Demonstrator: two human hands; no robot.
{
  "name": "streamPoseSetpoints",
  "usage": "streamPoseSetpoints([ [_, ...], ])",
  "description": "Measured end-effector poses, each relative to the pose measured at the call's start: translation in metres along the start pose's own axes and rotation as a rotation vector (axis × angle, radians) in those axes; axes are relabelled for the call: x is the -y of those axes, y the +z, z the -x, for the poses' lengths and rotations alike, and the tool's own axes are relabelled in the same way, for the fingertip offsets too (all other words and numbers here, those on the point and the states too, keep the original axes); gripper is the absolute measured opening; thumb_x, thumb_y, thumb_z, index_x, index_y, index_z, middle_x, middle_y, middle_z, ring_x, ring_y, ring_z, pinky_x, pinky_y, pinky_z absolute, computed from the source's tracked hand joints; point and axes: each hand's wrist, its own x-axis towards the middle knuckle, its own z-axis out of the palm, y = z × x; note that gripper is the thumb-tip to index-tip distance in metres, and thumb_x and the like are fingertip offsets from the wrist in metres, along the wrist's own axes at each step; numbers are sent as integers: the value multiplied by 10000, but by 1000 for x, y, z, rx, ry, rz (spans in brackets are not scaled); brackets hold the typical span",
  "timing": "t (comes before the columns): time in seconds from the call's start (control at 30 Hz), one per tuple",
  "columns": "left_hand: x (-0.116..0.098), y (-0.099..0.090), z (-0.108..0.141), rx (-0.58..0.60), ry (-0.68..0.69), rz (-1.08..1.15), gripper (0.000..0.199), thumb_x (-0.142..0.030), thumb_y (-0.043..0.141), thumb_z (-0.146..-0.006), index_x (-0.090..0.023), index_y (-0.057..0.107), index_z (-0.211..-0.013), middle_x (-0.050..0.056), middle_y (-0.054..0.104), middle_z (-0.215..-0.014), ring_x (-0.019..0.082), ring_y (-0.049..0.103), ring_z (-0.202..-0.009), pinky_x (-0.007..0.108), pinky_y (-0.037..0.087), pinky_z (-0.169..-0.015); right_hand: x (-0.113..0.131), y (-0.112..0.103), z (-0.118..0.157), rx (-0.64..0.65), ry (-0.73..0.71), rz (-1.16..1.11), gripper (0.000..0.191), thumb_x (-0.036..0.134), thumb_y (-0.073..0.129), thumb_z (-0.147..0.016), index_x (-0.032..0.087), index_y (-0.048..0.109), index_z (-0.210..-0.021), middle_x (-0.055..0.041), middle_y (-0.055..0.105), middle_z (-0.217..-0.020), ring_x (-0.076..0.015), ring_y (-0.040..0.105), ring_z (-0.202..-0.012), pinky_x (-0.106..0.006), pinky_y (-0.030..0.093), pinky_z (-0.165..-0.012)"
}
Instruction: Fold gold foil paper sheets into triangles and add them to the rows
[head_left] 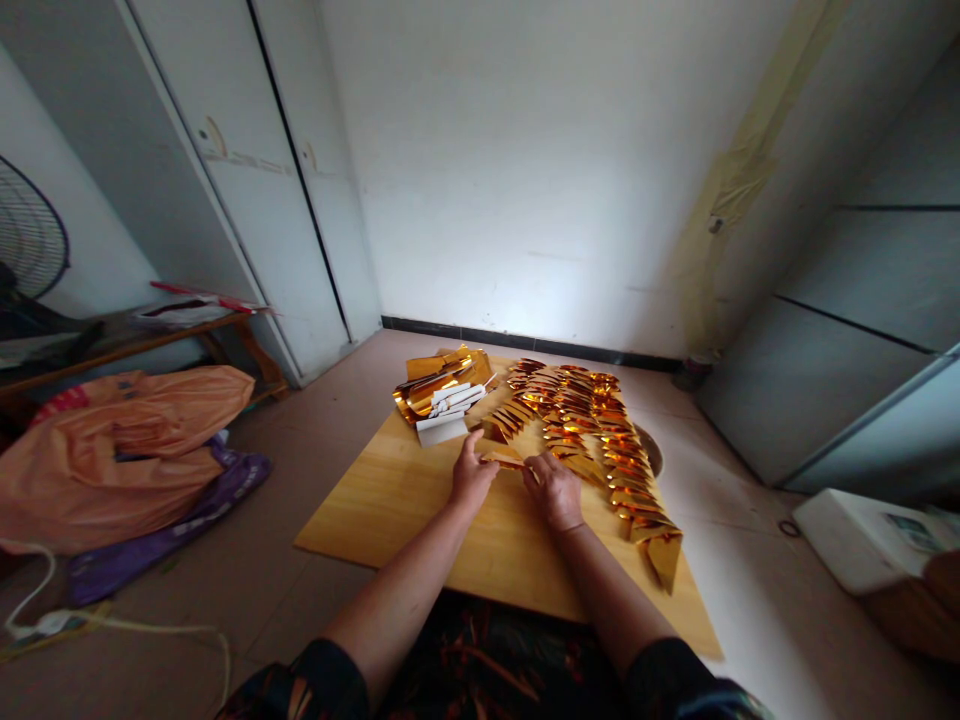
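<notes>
Foil strip [505,460]: gold-coloured and folded narrow, seen from the head camera; its two ends are covered by fingers, and its fold is too small to make out.
Left hand [471,478]: pinching the strip's left end, one digit raised above it (which digit, I cannot tell); the fingers beneath are hidden.
Right hand [556,490]: closed over the strip's right end, back of the hand up, so the thumb's exact hold is hard to read.
Strip and grip: the strip lies between the two hands, roughly level, just above the wooden board [420,505] (whether it touches the wood, I cannot tell).
Folded foil pieces [624,470]: standing in overlapping rows beyond and to the right of the hands, too crowded to count; a shorter row sits just past the strip.
Gold sheets [442,372]: heaped at the board's far left corner, partly under white paper pieces [456,400].
Round brown rim [651,452]: mostly hidden behind the board's right edge (perhaps a bowl).
Fan [30,235]: cut off by the left border.
Orange bag [142,430]: slumped on the floor, overlapping a purple bag [176,515].
White box [855,540]: at far right, its label unreadable.
Sleeves [322,675]: dark, patterned, cropped at the bottom.
</notes>
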Motion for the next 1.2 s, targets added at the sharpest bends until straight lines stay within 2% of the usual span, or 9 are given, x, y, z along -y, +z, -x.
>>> streamPoseSetpoints([
  [0.23,7,2,-5,12,4,-10,729,-107,594,-618,-198,434,-1323,-62,569,-648,66,464,-459,167,345,-446,0,-5,-4,40,-11,53,210,217,518,-882,204,680,-749,-8,646,-727,-91,538,-597,-218,257,-543],
  [0.37,4,9,-7,19,-4,-1,711,-125,601,-626,-204,437,-1313,-73,548,-625,66,460,-451,165,335,-442,-4,-10,-11,36,-37,117,224,200,496,-867,193,665,-718,-10,639,-699,-90,504,-558,-235,213,-525],
  [0.53,-2,18,-10,35,-9,-49,722,-231,670,-657,-204,421,-1335,-85,533,-567,84,477,-458,184,369,-474,-18,-19,-32,38,-43,214,258,187,467,-863,182,649,-679,-18,623,-668,-89,448,-518,-259,160,-513],
  [0.63,1,17,-11,32,15,-91,745,-257,694,-656,-218,416,-1346,-97,512,-544,95,497,-484,188,379,-501,-32,-21,-53,54,9,260,261,210,471,-869,181,652,-683,-29,632,-695,-92,435,-514,-268,146,-513],
  [0.87,2,8,-5,68,21,-84,709,-231,667,-664,-200,438,-1334,-72,571,-610,95,499,-523,198,384,-540,-65,0,-91,177,153,329,254,236,456,-892,184,679,-784,-51,658,-780,-97,502,-564,-251,170,-515],
  [1.03,-2,8,2,110,31,-72,678,-195,631,-680,-172,438,-1330,-68,577,-615,100,502,-554,203,390,-572,-74,15,-101,249,186,365,256,255,448,-898,183,688,-845,-66,670,-799,-116,552,-597,-234,225,-531],
  [1.2,-1,6,4,121,62,-107,649,-167,598,-694,-166,442,-1324,-73,566,-612,99,507,-572,202,394,-596,-79,21,-108,255,167,401,269,230,434,-895,179,694,-844,-76,670,-804,-122,562,-602,-234,267,-540],
])
